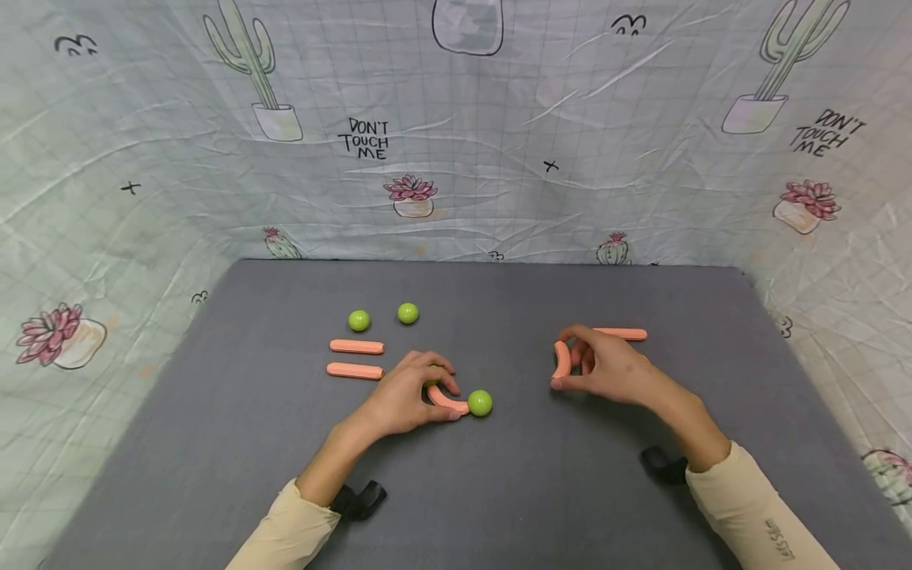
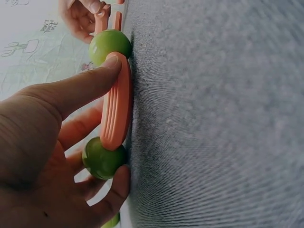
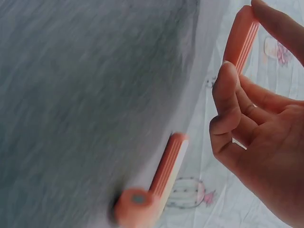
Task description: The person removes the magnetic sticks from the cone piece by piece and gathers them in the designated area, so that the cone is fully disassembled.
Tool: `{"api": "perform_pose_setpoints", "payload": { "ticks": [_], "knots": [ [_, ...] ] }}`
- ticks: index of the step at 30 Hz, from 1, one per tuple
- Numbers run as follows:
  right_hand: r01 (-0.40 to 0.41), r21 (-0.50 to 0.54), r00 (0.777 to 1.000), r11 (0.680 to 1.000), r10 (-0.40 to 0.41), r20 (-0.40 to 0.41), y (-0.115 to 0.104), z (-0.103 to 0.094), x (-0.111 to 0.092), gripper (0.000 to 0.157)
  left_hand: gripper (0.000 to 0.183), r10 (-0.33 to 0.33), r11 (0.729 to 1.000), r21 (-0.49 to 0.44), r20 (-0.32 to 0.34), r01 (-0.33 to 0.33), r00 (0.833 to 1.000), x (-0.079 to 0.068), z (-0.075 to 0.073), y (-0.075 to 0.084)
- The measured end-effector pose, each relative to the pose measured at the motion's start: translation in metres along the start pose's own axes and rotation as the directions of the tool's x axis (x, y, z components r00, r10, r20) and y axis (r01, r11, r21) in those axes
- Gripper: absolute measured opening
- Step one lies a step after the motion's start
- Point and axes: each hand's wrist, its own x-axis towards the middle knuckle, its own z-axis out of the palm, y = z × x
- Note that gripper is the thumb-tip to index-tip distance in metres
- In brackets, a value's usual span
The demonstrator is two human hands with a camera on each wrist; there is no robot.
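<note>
My left hand holds a curved, ribbed orange stick down at the dark table, thumb on one end. A green ball touches that end. Against the other end, in the left wrist view, sits a second green ball, close to my fingers. Off to the right, my right hand pinches another curved orange stick by its ends between thumb and fingers. The right wrist view shows this stick raised off the table surface.
Two straight orange sticks lie parallel left of my left hand. Behind them are a green ball and another green ball. Beyond my right hand lies a straight orange stick. A patterned cloth walls the grey table.
</note>
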Motion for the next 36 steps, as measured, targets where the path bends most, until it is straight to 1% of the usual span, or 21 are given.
{"api": "perform_pose_setpoints", "payload": {
  "ticks": [4,8,11,13,15,17,19,21,26,33,36],
  "knots": [
    [0.032,-0.013,0.999,0.999,-0.032,-0.027,0.010,-0.005,-0.004,0.056,0.020,0.000,1.000,-0.011,0.004,0.000,1.000,0.000,-0.001,0.000],
    [0.034,-0.037,0.998,0.999,-0.036,-0.046,0.018,-0.011,-0.010,0.057,0.017,-0.003,1.000,-0.021,0.002,0.003,1.000,0.000,-0.001,0.000],
    [0.029,-0.063,0.997,0.998,-0.033,-0.064,0.023,-0.016,-0.014,0.060,0.015,-0.012,1.000,-0.025,0.002,0.012,1.000,0.001,0.000,0.000],
    [0.021,-0.078,0.997,0.997,-0.027,-0.071,0.026,-0.020,-0.017,0.065,0.015,-0.014,1.000,-0.020,0.001,0.014,1.000,0.001,0.000,0.001],
    [-0.010,-0.053,0.998,0.999,0.006,-0.065,0.029,-0.024,-0.020,0.071,0.016,-0.016,1.000,-0.013,0.001,0.016,1.000,0.002,0.000,0.001],
    [-0.040,-0.005,0.998,0.999,0.040,-0.045,0.032,-0.028,-0.023,0.073,0.016,-0.017,1.000,-0.013,0.003,0.017,1.000,0.003,-0.001,0.001],
    [-0.071,0.044,0.997,0.997,0.072,-0.023,0.034,-0.032,-0.025,0.074,0.016,-0.022,1.000,-0.011,0.008,0.022,1.000,0.004,-0.001,0.001],
    [-0.081,0.082,0.997,0.993,0.082,-0.004,0.038,-0.035,-0.026,0.071,0.015,-0.031,0.999,-0.019,0.015,0.031,0.999,0.004,-0.001,0.002],
    [-0.038,0.075,0.999,0.996,0.039,-0.017,0.047,-0.036,-0.033,0.066,0.016,-0.036,0.999,-0.016,0.022,0.036,0.999,0.004,0.001,0.002],
    [0.068,0.078,0.997,0.995,-0.067,-0.024,0.055,-0.037,-0.034,0.075,0.017,-0.037,0.999,-0.016,0.015,0.038,0.999,0.003,-0.002,0.002],
    [0.107,0.063,0.994,0.992,-0.105,-0.036,0.058,-0.037,-0.035,0.075,0.018,-0.040,0.999,-0.019,0.012,0.041,0.999,0.002,-0.002,0.002]
  ]
}}
